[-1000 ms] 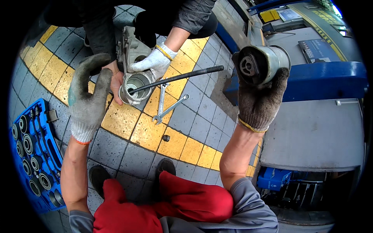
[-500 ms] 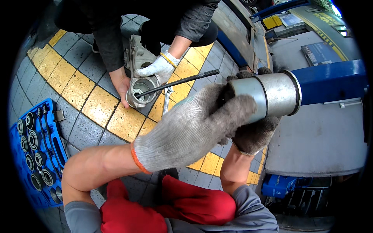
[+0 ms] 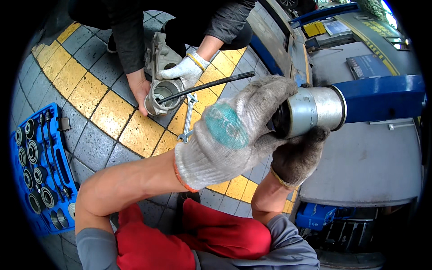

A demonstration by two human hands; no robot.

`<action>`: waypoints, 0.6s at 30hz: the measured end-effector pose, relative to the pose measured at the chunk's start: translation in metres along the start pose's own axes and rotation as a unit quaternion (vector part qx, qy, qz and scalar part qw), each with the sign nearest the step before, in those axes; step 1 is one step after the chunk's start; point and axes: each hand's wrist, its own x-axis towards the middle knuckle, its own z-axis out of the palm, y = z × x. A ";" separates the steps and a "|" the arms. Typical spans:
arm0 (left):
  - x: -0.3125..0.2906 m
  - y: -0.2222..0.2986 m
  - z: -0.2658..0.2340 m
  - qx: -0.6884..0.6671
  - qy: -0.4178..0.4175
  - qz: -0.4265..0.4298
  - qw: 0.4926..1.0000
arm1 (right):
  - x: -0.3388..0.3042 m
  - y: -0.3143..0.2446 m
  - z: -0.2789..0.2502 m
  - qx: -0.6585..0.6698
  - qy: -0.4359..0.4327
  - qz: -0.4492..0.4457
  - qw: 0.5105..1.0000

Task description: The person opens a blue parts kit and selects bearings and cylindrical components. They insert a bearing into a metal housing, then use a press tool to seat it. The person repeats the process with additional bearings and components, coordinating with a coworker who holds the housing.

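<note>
My right hand (image 3: 298,157), in a dirty grey knit glove, grips a silver metal cylinder (image 3: 310,110) from below. The cylinder looks like two sleeves end to end, with a rim at the far right. My left hand (image 3: 240,121), in a similar glove with a teal patch, closes round its left end, fingers over the top and thumb underneath. A dark opening shows at that end. Across from me, a co-worker's gloved hand (image 3: 182,72) and bare hand (image 3: 138,92) steady a cast metal housing (image 3: 157,58). A black threaded rod (image 3: 211,85) slants out of its round bore.
An adjustable wrench (image 3: 189,114) lies on the tiles beside the housing. At the left, an open blue tool case (image 3: 56,148) holds several round sleeves and threaded rods. A blue lift arm (image 3: 382,96) extends behind the cylinder. A blue box (image 3: 315,216) sits at the lower right.
My left hand has turned over, bringing the teal patch on its back into view. Its fingers have moved to the cylinder's top, and the dark end now shows. More of the wrench is visible.
</note>
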 end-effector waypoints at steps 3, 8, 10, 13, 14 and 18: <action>0.001 -0.006 -0.003 0.009 -0.006 0.021 1.000 | 0.001 -0.003 0.003 -0.031 -0.030 -0.013 0.999; 0.002 -0.014 -0.004 0.029 0.008 0.050 0.998 | 0.006 0.000 0.014 -0.028 -0.034 0.000 0.999; 0.003 -0.014 -0.003 0.031 0.014 0.050 0.998 | 0.009 0.004 0.013 -0.044 -0.017 -0.001 0.999; 0.008 -0.007 -0.007 0.048 0.024 0.037 0.998 | 0.016 0.006 0.011 -0.063 0.007 0.005 0.998; 0.006 -0.005 -0.011 0.056 0.023 0.023 0.998 | 0.018 0.004 0.013 -0.058 0.007 0.007 0.998; -0.004 -0.024 -0.034 0.113 0.046 0.027 0.992 | 0.033 0.008 0.009 0.039 -0.020 0.059 0.997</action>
